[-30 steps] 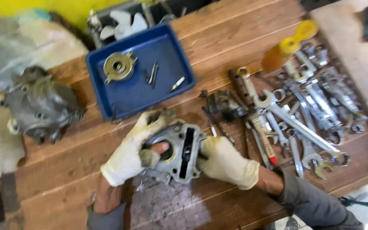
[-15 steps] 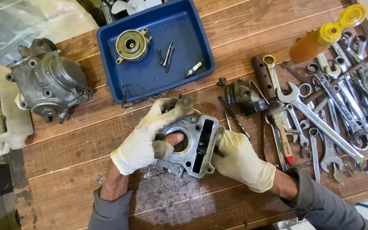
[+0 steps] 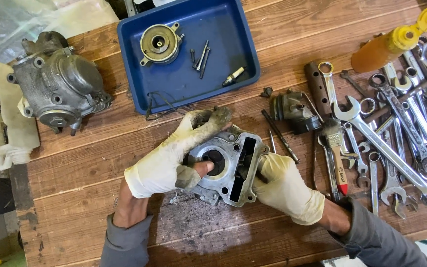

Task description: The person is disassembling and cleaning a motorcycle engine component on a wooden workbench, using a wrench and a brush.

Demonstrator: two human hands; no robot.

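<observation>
I hold a grey metal engine cylinder block (image 3: 233, 170) over a wooden workbench (image 3: 75, 163), near the front edge. My left hand (image 3: 171, 160), in a dirty pale glove, grips its left side, with the torn thumb tip poking into the round bore. The fingers reach over the block's top edge. My right hand (image 3: 285, 190), also gloved, clasps the block's right side.
A blue tray (image 3: 184, 84) behind holds a round metal part (image 3: 159, 43), bolts and a spark plug. An engine casing (image 3: 58, 86) sits at left on white cloth. Several wrenches (image 3: 386, 143), a brush (image 3: 334, 153) and an orange bottle (image 3: 391, 44) lie right. A small metal part (image 3: 292, 106) sits near the tray.
The view has shifted so the bench sits lower and more centred. Both hands stay on the cylinder block, which has turned slightly; my left thumb stays in the bore.
</observation>
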